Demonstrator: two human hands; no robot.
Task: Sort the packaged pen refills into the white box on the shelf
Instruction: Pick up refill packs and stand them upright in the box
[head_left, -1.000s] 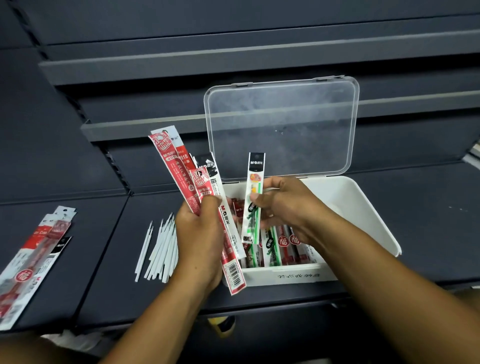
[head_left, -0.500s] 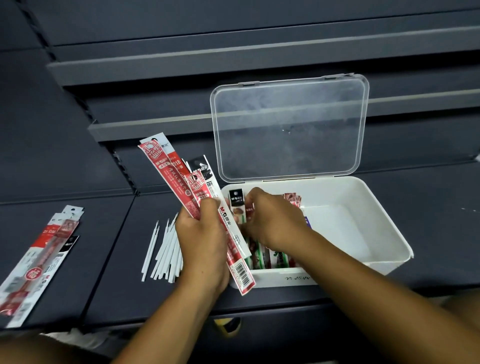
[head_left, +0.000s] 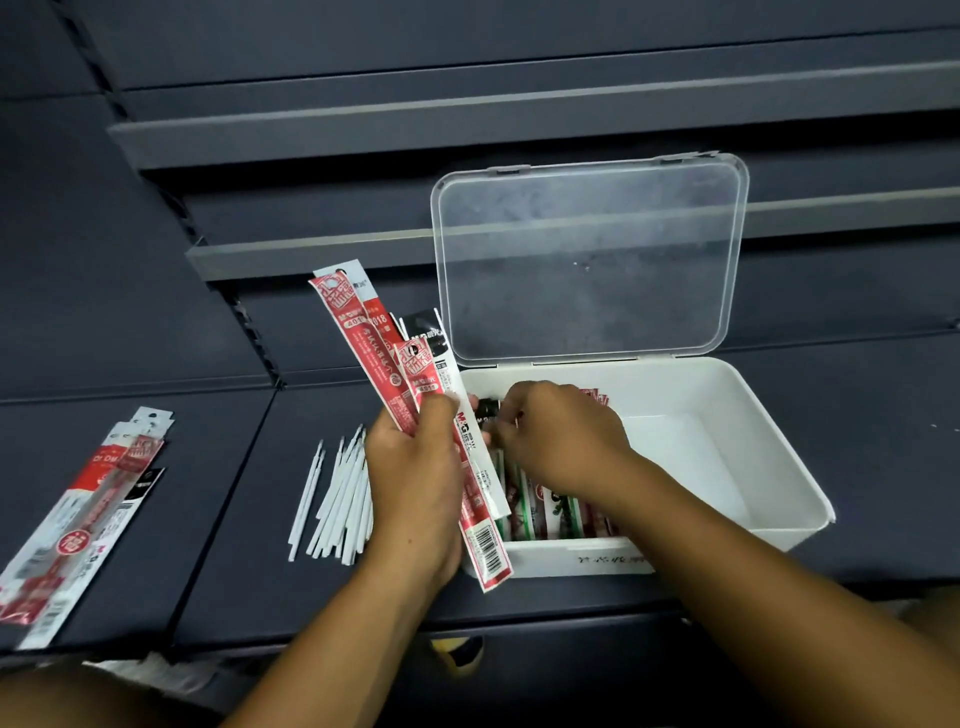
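Over the dark shelf (head_left: 234, 571) your left hand (head_left: 415, 483) clamps a fan of packaged refills (head_left: 363, 343); beside it your right hand (head_left: 561, 441) pinches a black-topped packet (head_left: 487, 408) into the white box (head_left: 675, 379); seat it, then pull another.

Your white box (head_left: 753, 415): smooth opaque plastic, faint sheen. Its lid (head_left: 587, 260): clear plastic, lightly smudged. Refill packets (head_left: 358, 353) gripped in your left hand (head_left: 410, 483): glossy printed film. Boxed packets (head_left: 550, 512): same glossy film. Loose white sticks (head_left: 337, 499): matt. Shelf (head_left: 234, 519): matt dark surface.
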